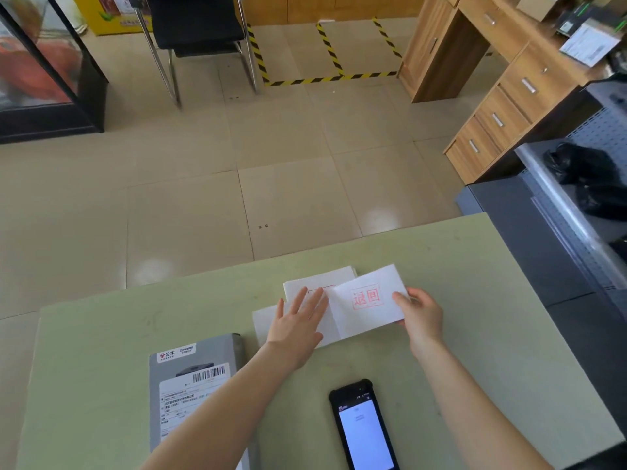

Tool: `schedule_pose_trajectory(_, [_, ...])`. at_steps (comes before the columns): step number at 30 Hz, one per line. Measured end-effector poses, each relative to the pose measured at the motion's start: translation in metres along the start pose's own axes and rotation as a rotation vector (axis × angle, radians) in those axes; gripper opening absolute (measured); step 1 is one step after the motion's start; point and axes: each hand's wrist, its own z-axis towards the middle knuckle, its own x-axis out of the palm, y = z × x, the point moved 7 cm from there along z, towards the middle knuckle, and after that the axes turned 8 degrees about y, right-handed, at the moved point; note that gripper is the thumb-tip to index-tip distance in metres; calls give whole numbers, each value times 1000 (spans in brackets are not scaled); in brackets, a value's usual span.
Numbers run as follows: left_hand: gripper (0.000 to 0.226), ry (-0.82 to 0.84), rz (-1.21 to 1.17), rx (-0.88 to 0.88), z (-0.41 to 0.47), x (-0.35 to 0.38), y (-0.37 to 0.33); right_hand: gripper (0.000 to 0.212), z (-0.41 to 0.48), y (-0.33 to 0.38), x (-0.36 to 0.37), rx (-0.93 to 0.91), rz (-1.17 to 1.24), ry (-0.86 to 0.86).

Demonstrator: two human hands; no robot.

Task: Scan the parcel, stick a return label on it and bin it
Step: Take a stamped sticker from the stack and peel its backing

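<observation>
A grey parcel (190, 388) with a white barcode shipping label lies at the near left of the green table (475, 300), partly under my left forearm. A stack of white return labels (322, 279) sits mid-table. My left hand (298, 320) presses flat on the stack, fingers spread. My right hand (419, 308) pinches the right edge of one return label (368, 300) with a red stamp, lifting it from the stack. A black handheld scanner (364, 429) lies face up near the front edge, its screen lit.
Grey metal shelving (559, 205) with black bags stands right of the table. A wooden desk with drawers (502, 117) is beyond it. A black chair (200, 32) and a glass cabinet (47, 69) stand across the tiled floor with striped tape.
</observation>
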Motion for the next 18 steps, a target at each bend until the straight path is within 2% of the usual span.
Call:
schedule_pose_trajectory(10, [72,8,47,4,10,13,-2,12,19,-13,-18,-11,-251,-32])
schedule_pose_trajectory(13, [74,6,23,0,10,14,-2,17,19,-26,-21,31,-263,-29])
schedule_pose_trajectory(18, [74,-7,13,-7,10,13,-3,11,13,-45,-32,119,-232,-103])
